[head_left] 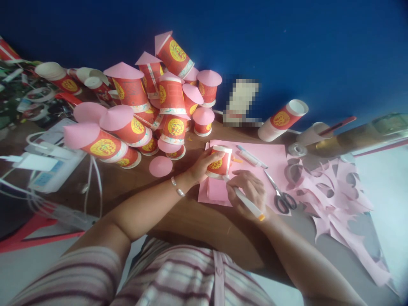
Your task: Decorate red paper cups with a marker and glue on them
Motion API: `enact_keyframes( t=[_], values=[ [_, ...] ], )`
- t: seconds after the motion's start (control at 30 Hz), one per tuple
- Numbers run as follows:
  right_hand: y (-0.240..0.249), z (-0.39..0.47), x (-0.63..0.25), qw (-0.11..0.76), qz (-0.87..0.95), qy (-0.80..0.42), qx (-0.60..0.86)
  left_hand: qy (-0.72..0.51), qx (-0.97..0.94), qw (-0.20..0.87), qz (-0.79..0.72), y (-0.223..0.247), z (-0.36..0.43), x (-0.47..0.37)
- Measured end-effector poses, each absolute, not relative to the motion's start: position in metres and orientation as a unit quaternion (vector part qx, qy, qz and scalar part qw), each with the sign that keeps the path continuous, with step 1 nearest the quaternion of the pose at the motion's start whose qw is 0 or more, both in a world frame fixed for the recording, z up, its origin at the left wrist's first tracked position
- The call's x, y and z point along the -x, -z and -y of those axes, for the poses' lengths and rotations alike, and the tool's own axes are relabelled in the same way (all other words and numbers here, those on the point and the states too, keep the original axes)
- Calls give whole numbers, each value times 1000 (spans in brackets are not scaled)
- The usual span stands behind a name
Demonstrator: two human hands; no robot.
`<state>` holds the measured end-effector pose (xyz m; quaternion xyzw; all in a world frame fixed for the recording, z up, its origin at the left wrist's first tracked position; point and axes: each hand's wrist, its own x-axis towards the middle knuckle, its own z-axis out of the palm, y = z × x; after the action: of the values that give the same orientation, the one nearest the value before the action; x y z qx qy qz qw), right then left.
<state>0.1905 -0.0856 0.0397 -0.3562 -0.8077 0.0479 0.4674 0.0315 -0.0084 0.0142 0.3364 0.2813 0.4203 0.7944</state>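
At the bottom centre of the frame is a striped shirt (178,276). Just beyond it, right of centre, the right hand (248,191) has its fingers closed around a white pen (250,204) with an orange end, its tip by the lower edge of a red cup (219,163). The left hand (200,168) grips that cup near the middle of the frame, thumb and fingers clamped on its side; the cup has a yellow pattern and is held over a pink sheet (274,157).

On the sheet, to the right, lie black-handled scissors (279,196) and, further up, a slim clear-and-blue pen (251,156). Cut pink scraps (338,195) spread across the right side. Left of the left hand, a pink disc (161,166) lies on the brown table (153,199). White cables (95,182) and a white box (54,170) sit at the left.

Farther back, upper left of centre, is a pile of red cups with pink cone tops (172,95). A red-and-white cup stack (282,121) leans at the upper right, before a blue wall (287,55).
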Motion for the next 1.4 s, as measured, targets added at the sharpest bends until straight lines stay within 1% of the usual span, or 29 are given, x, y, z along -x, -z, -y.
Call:
enact_keyframes(
  t=[1.2, 1.4],
  values=[
    [-41, 87, -189, 461, 808, -43, 364, -418, -341, 790, -290, -11, 7, -30],
    [-42, 88, -189, 478, 807, -48, 343, -423, -340, 789, -289, -10, 7, -30]
  ],
)
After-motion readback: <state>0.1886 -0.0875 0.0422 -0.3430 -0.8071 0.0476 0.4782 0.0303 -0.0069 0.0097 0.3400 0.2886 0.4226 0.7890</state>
